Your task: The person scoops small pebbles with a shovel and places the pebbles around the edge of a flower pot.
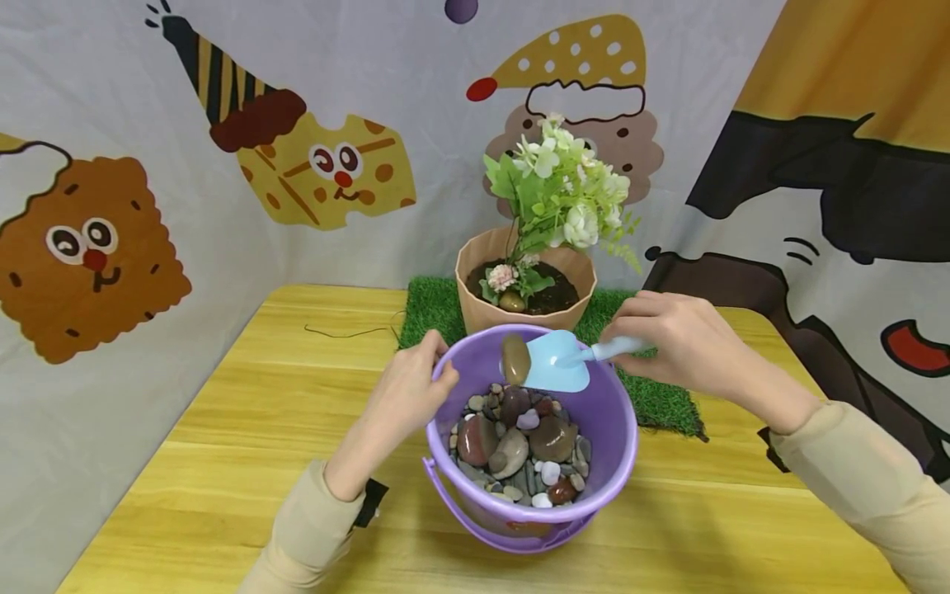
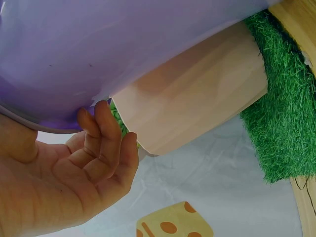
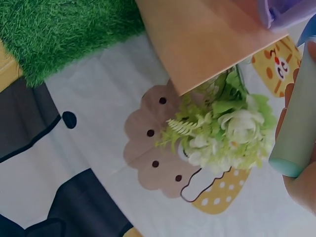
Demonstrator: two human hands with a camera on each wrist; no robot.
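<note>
Flowerpot point(image 2: 192, 89) on turf point(image 1: 438, 309), bucket point(image 1: 614, 429) in front

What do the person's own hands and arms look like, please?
The left hand and right hand are bare, without gloves. The left sleeve and right sleeve are beige and unpatterned. A small black piece shows by each sleeve's end; what these pieces are is unclear.

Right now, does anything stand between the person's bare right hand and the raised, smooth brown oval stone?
Yes: only the light-blue plastic shovel gripped in the right hand, its blade reaching toward the smooth brown oval stone.
</note>
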